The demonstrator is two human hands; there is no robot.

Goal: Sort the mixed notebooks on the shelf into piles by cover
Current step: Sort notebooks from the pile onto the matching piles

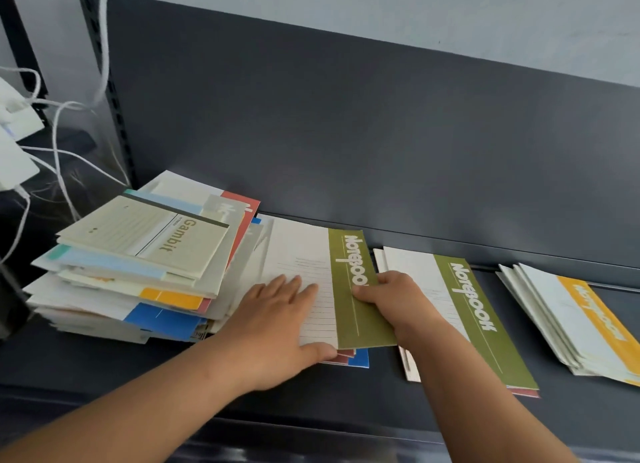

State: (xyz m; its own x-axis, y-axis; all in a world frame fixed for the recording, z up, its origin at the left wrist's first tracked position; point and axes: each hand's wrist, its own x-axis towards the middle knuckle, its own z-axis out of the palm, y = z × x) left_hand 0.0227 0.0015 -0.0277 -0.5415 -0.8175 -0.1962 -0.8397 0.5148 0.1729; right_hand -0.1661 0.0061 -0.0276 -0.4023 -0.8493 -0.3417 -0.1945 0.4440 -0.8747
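Green-banded notebook [363, 320] pinched at its right edge by right hand [398, 300] (left hand [273, 324] flat atop).

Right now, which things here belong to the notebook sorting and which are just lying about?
Job: mixed stack, green notebook held by right hand, left hand, green pile, yellow pile.
Lying about: white cords, white plastic blocks.

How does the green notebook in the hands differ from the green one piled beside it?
The held green notebook is pinched by the right hand and pressed by the left hand; the piled green notebook is gripped by neither. The held one lies left, over red and blue covers; the piled one lies right. Both have olive bands, white lettering.
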